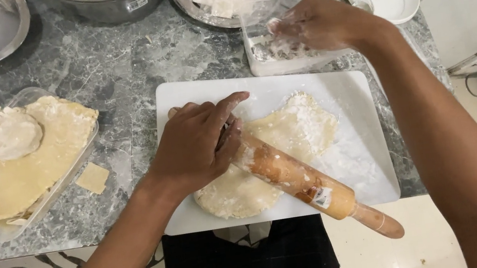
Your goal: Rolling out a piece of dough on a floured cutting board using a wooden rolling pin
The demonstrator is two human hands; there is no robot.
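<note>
Grey marble counter (118,76) bears a white board (369,178) — left hand (193,146) presses the wooden rolling pin (301,181), white label near its handle, onto flat dough (299,125). Right hand (316,23), fingers bunched together, dips into a clear flour tub (254,26); far left, a dough-filled tray (48,198).

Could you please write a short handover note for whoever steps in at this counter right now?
Left hand: resting on the wooden rolling pin, which lies across the flattened pale dough sheet on the white cutting board.
Right hand: fingers in the clear plastic flour container behind the board.
Done: dough partly rolled and floured.
Left: it looks uneven, so probably more rolling.
More dough sits in the clear tray at left.
</note>
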